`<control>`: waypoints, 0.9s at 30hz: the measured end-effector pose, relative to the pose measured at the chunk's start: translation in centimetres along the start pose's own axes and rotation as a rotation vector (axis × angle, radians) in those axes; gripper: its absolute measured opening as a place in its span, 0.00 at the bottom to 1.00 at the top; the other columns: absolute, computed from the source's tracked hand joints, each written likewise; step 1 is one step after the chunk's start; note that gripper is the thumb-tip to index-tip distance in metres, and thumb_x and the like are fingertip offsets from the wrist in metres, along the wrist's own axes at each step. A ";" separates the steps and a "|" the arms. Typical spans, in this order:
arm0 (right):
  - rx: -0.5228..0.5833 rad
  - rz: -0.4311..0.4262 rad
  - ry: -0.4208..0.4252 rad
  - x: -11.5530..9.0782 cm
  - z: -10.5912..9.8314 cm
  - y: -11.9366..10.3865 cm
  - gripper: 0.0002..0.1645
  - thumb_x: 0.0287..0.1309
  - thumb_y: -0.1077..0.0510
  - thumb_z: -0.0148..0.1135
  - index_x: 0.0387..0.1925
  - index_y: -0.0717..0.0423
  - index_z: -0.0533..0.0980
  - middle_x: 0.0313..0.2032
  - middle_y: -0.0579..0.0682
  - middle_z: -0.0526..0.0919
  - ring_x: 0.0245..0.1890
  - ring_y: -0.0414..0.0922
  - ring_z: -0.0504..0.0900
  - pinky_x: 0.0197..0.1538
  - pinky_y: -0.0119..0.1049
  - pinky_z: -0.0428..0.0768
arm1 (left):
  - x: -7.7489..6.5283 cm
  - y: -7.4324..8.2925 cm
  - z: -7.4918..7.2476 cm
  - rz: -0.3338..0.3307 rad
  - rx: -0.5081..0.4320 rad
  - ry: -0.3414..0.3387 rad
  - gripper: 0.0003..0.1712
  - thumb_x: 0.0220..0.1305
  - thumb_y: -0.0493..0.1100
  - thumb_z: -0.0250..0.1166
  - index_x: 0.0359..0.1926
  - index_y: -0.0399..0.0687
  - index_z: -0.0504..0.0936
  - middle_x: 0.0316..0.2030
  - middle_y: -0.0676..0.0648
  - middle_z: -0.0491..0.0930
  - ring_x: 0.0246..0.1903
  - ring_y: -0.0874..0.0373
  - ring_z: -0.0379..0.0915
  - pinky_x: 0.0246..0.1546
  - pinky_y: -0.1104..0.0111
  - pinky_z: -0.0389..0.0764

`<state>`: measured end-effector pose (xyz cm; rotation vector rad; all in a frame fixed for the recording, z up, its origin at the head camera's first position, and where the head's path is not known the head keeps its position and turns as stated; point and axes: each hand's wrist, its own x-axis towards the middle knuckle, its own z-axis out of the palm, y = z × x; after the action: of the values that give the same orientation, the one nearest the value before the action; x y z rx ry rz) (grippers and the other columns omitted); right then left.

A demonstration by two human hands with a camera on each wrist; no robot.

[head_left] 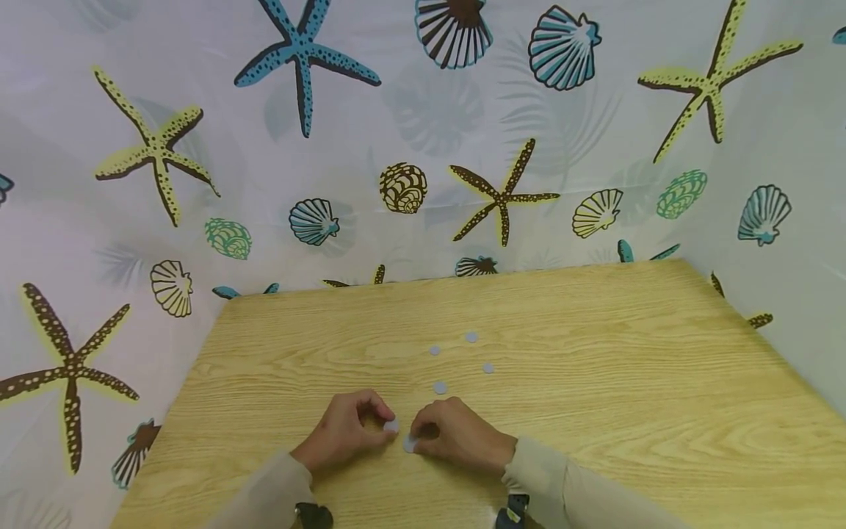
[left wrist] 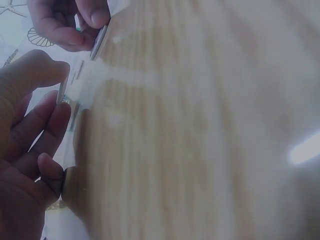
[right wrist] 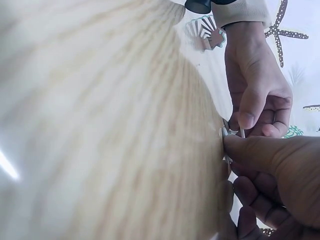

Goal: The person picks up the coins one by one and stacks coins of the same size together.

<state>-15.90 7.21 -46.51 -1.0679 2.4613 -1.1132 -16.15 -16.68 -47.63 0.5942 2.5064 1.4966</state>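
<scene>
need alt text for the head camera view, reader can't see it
A person's left hand pinches one small pale disc and their right hand a second disc, close together at a wood-grain table. Four similar discs lie beyond, before a white cloth printed with starfish and seashells.

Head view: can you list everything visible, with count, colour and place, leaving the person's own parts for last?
Loose discs: four, pale grey, scattered on the table beyond the hands
Left disc: one, pale grey, between left thumb and finger
Right disc: one, pale grey, between right thumb and finger
Table: one, light wood grain, under the hands
Cloth: white with blue, yellow, brown and green starfish and shells, behind and beside the table
Wrist cameras: two, dark, one per wrist
Sleeves: two, beige, on both arms
Left hand: one, bare, near centre
Right hand: one, bare, beside it
</scene>
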 end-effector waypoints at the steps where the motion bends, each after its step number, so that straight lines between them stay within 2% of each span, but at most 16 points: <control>1: 0.002 -0.002 0.000 0.0 0.0 0.0 0.06 0.59 0.60 0.71 0.39 0.55 0.85 0.40 0.42 0.87 0.42 0.31 0.81 0.49 0.27 0.78 | -0.1 0.0 0.1 0.004 -0.003 -0.009 0.11 0.53 0.36 0.77 0.34 0.48 0.83 0.36 0.55 0.85 0.39 0.58 0.79 0.44 0.71 0.79; 5: 0.015 -0.009 0.005 -0.1 -0.1 0.0 0.06 0.59 0.61 0.71 0.39 0.56 0.85 0.39 0.44 0.88 0.42 0.32 0.81 0.49 0.27 0.78 | -0.3 0.3 0.3 0.020 -0.013 -0.027 0.11 0.53 0.35 0.78 0.34 0.47 0.83 0.36 0.54 0.85 0.39 0.57 0.80 0.45 0.69 0.80; 11: 0.026 -0.016 0.019 -0.1 0.0 -0.1 0.05 0.58 0.61 0.72 0.37 0.56 0.85 0.38 0.43 0.88 0.40 0.32 0.81 0.46 0.27 0.78 | -0.5 0.4 0.7 0.022 0.028 -0.028 0.12 0.51 0.35 0.78 0.34 0.50 0.83 0.35 0.57 0.85 0.40 0.61 0.79 0.48 0.70 0.78; 16: 0.017 -0.018 0.024 -0.1 0.0 -0.1 0.05 0.58 0.61 0.72 0.37 0.56 0.85 0.37 0.43 0.88 0.39 0.32 0.81 0.46 0.27 0.78 | -0.5 0.3 1.0 0.059 0.067 -0.041 0.12 0.51 0.36 0.78 0.34 0.50 0.83 0.35 0.58 0.85 0.39 0.62 0.80 0.48 0.69 0.78; 27: 0.014 -0.011 0.022 -0.1 -0.1 -0.4 0.05 0.57 0.62 0.72 0.36 0.56 0.85 0.37 0.43 0.88 0.38 0.32 0.81 0.45 0.27 0.78 | -0.4 0.7 1.1 0.050 0.081 -0.071 0.12 0.53 0.38 0.78 0.36 0.50 0.83 0.36 0.56 0.85 0.39 0.62 0.80 0.47 0.69 0.79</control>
<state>-15.67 7.17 -46.15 -1.0716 2.4640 -1.1499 -15.21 -15.66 -47.58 0.7153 2.5252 1.3708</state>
